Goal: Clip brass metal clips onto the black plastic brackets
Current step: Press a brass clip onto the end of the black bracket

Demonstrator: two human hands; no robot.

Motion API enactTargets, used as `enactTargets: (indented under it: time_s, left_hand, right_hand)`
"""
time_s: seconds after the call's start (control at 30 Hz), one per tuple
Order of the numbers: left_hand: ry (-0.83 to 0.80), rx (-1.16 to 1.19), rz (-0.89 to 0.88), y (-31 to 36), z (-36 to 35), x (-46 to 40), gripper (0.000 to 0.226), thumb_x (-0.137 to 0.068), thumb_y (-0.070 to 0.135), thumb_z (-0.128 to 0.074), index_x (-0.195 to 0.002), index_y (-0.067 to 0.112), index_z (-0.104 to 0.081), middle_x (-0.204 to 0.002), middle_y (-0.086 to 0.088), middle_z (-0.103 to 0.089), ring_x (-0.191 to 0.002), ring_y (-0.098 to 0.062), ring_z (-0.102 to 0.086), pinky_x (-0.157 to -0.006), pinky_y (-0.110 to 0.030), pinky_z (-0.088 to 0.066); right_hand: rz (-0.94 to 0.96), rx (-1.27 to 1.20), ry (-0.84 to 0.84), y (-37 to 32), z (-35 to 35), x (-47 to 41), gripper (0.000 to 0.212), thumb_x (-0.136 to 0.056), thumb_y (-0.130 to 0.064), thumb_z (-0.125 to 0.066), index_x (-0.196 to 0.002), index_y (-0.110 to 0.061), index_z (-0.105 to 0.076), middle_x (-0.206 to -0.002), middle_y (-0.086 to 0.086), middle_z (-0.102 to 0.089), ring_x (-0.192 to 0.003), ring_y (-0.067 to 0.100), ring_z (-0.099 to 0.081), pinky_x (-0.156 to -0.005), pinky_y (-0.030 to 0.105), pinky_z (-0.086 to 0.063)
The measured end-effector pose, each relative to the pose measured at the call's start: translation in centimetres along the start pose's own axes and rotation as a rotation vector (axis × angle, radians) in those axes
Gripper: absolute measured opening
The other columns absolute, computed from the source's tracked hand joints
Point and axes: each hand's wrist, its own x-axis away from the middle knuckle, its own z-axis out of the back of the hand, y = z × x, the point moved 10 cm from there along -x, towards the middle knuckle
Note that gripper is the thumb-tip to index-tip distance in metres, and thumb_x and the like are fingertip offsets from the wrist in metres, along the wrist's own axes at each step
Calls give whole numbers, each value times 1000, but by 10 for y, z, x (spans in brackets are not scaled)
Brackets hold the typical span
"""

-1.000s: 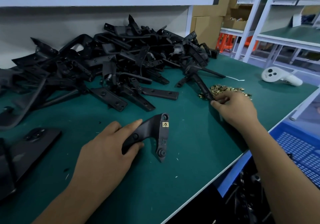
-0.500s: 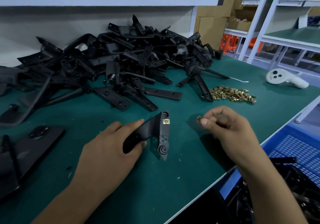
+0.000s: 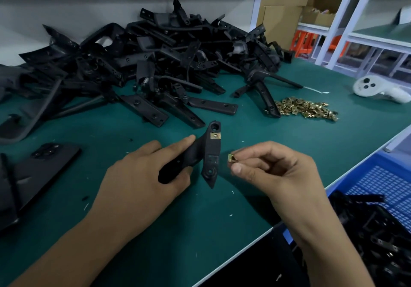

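My left hand (image 3: 142, 182) grips a black plastic bracket (image 3: 211, 153) by its handle end on the green mat. One brass clip (image 3: 215, 135) sits on the bracket's upper arm. My right hand (image 3: 273, 171) pinches a second brass clip (image 3: 231, 157) between thumb and forefinger, just right of the bracket's lower arm and apart from it. A heap of loose brass clips (image 3: 304, 108) lies further back on the right. A large pile of black brackets (image 3: 155, 64) fills the back of the bench.
A white controller (image 3: 378, 89) lies at the far right of the green bench (image 3: 200, 231). A blue crate (image 3: 382, 180) holding black parts stands below the bench's right edge. A flat black part (image 3: 42, 164) lies at the left. Shelving runs behind.
My right hand left the clip heap with one clip and came back toward the bracket. My left hand has kept its grip on the bracket.
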Motion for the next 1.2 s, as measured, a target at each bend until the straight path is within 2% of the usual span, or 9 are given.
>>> enactTargets:
  time_s: [0.07, 0.2, 0.37, 0.57, 0.77, 0.9, 1.03, 1.2]
  left_hand:
    - [-14, -5, -4, 1, -1, 0, 61, -80, 74, -43, -141, 74, -34, -85, 17, -53, -77, -4, -55, -64, -25, -47]
    - [-13, -16, -17, 4, -1, 0, 61, -80, 73, -44, -140, 73, -37, -85, 15, -52, -75, -6, -56, -62, -23, -44]
    - [-12, -11, -22, 3, -2, 0, 58, -86, 68, -57, -140, 72, -38, -85, 15, -53, -76, -6, -56, -63, -28, -48]
    - [-18, -22, 2, 0, -4, -1, 60, -81, 73, -45, -140, 74, -35, -85, 15, -53, -76, -5, -56, -65, -29, -50]
    - [-34, -28, -8, 1, -4, -1, 56, -85, 73, -49, -138, 77, -33, -86, 14, -54, -80, -4, -56, -63, -22, -43]
    - [-42, -42, -9, 4, -4, -1, 58, -80, 75, -42, -138, 75, -36, -84, 13, -53, -75, -4, -55, -61, -22, -40]
    - [-50, -65, -12, 4, -5, 0, 55, -86, 70, -53, -139, 74, -38, -82, 13, -53, -74, -4, -55, -61, -21, -39]
    - [-48, -82, -23, 5, -6, 0, 57, -85, 68, -55, -139, 74, -37, -80, 13, -51, -73, -3, -54, -60, -22, -39]
  right_hand:
    - [10, 12, -17, 0, -3, -1, 14, -69, -1, -85, -81, -4, -78, -84, 10, -79, -72, 10, -71, -70, 16, -54]
    - [-7, 28, -38, 4, -8, -1, 15, -68, -6, -86, -81, -5, -78, -87, 11, -79, -74, 15, -71, -71, 18, -56]
    - [-36, 66, -38, 9, -9, -1, 18, -66, -16, -89, -81, -14, -80, -78, 12, -77, -69, 16, -68, -70, 23, -58]
    - [-23, -9, -34, 7, -8, -2, 17, -69, -8, -87, -83, -7, -78, -92, 10, -80, -77, 17, -73, -75, 21, -58]
    - [-3, -19, -33, 4, -10, -2, 15, -70, -6, -87, -83, -7, -78, -93, 10, -80, -80, 19, -76, -75, 20, -57]
    - [4, -15, -24, 2, -11, -2, 15, -70, -6, -87, -83, -7, -79, -93, 9, -80, -81, 21, -77, -74, 19, -57]
    - [-2, -16, -16, 2, -12, -1, 15, -69, -6, -87, -82, -6, -79, -93, 9, -80, -84, 26, -77, -77, 22, -59]
    - [-1, -17, -2, 0, -12, 0, 15, -68, -6, -87, -81, -7, -80, -91, 7, -80, -85, 25, -78, -77, 22, -59]
